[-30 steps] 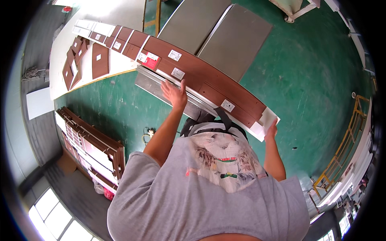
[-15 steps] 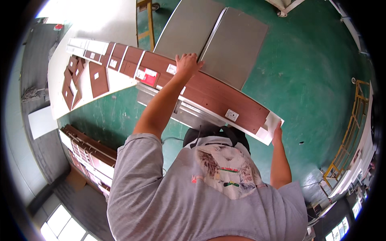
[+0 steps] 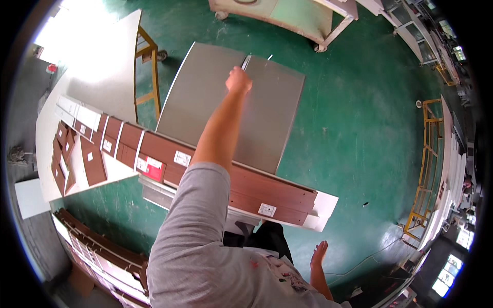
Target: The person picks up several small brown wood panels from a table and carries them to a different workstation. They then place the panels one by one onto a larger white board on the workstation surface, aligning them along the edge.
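Observation:
My left arm reaches out over the long stack of brown wood-grain boards point(image 3: 272, 192) to the grey flat-topped surface point(image 3: 200, 87) beyond it. There my left hand point(image 3: 239, 80) is closed, fingers curled, beside a short white strip point(image 3: 247, 62) at the seam between the two grey panels. What the fingers grip, if anything, is hidden. The boards are banded with white straps, carry labels and have a white piece point(image 3: 324, 209) at their right end. Lower right, apart from that end, my right hand point(image 3: 319, 253) is open and holds nothing.
A white-topped table point(image 3: 97, 77) with smaller brown panels point(image 3: 94, 164) stands left, near a yellow wheeled frame point(image 3: 154, 77). Another board stack point(image 3: 102, 246) lies lower left. A wheeled cart point(image 3: 287, 20) is at the far side, a yellow rack point(image 3: 423, 169) at right.
My left hand has left the boards and moved farther out over the grey surface, its fingers now curled. My right hand has come off the boards' white end. The view has shifted.

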